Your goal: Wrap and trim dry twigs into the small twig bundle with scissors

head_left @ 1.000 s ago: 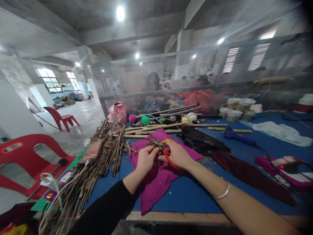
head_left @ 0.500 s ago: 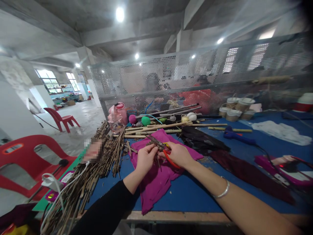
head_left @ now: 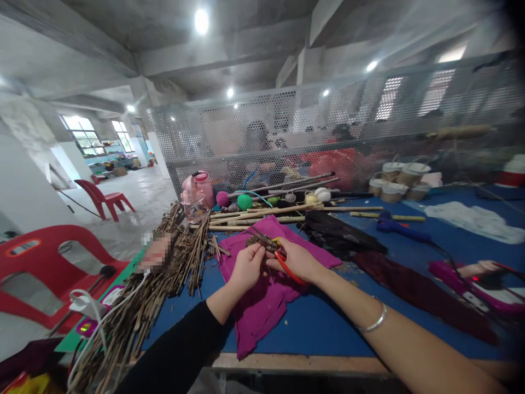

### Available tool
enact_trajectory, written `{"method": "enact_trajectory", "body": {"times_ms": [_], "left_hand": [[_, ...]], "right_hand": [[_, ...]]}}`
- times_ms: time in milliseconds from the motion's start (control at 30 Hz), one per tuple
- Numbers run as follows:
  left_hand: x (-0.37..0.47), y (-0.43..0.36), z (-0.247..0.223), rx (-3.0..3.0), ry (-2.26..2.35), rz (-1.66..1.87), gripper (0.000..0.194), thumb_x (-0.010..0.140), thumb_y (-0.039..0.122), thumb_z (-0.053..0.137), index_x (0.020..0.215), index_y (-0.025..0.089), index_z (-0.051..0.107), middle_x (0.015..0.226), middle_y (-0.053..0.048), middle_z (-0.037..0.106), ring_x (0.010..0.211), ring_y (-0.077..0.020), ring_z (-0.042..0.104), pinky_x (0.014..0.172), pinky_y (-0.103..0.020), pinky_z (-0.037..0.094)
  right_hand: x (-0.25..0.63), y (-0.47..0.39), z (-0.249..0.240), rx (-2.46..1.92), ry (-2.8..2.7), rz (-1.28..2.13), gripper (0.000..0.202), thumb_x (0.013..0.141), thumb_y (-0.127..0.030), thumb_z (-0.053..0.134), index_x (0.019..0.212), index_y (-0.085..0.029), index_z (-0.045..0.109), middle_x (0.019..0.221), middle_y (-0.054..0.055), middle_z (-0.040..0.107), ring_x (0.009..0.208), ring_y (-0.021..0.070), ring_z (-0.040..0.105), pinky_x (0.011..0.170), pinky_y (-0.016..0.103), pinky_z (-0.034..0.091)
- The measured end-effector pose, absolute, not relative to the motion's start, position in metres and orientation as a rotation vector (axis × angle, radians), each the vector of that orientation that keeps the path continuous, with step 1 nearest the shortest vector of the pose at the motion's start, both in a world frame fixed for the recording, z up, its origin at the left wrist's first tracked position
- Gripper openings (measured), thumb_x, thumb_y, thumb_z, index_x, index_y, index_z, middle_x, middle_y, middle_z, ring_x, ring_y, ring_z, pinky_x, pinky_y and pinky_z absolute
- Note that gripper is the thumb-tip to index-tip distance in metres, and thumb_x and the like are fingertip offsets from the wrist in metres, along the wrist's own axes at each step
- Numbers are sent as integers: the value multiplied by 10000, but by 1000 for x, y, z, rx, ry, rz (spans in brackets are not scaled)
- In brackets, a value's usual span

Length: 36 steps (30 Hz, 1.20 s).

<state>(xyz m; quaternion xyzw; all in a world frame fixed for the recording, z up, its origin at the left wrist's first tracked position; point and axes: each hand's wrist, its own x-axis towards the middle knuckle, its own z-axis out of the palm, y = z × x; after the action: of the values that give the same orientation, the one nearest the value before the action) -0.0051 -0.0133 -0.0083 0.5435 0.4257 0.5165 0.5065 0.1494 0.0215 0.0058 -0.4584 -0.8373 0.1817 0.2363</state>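
Note:
My right hand is closed round the red and yellow handles of the scissors, whose dark blades point up and left. Close beside it, my left hand pinches a small bundle of brown twigs near the blades. Both hands are over a magenta cloth spread on the blue table. Fingers partly hide the twigs. Many dry stems lie in a heap left of the cloth.
Bamboo sticks, a green yarn ball and a pink jug stand or lie behind the cloth. To the right are dark fabric, a blue glue gun and small pots. People sit beyond the mesh.
Both hands keep nearly the same places. The fingers of my right hand have shifted slightly at the twigs and scissors.

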Motion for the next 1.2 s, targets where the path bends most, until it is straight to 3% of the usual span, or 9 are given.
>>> {"method": "enact_trajectory", "body": {"times_ms": [467,900,1200], "left_hand": [[-2,-13,-10,1282,1018,1269,306,786,400,461,779,113,566,647,-34,601,441,-81,511,431,-208,451],[-4,-12,-14,1342,1073,1252,320,794,423,444,736,131,563,527,0,543,407,-97,499,421,-217,424],[-4,-12,-10,1353,1105,1306,300,780,437,454,704,155,523,585,-5,572,436,-96,507,431,-207,438]], "right_hand": [[152,19,12,-1196,-2331,567,414,675,-453,612,970,-182,507,905,53,605,744,157,556,596,224,351],[152,13,22,-1221,-2361,374,392,658,-473,623,886,-178,505,861,51,587,746,165,553,601,232,340],[147,11,20,-1441,-2326,205,404,711,-544,525,908,-192,533,819,61,630,769,208,598,561,250,330]]}}
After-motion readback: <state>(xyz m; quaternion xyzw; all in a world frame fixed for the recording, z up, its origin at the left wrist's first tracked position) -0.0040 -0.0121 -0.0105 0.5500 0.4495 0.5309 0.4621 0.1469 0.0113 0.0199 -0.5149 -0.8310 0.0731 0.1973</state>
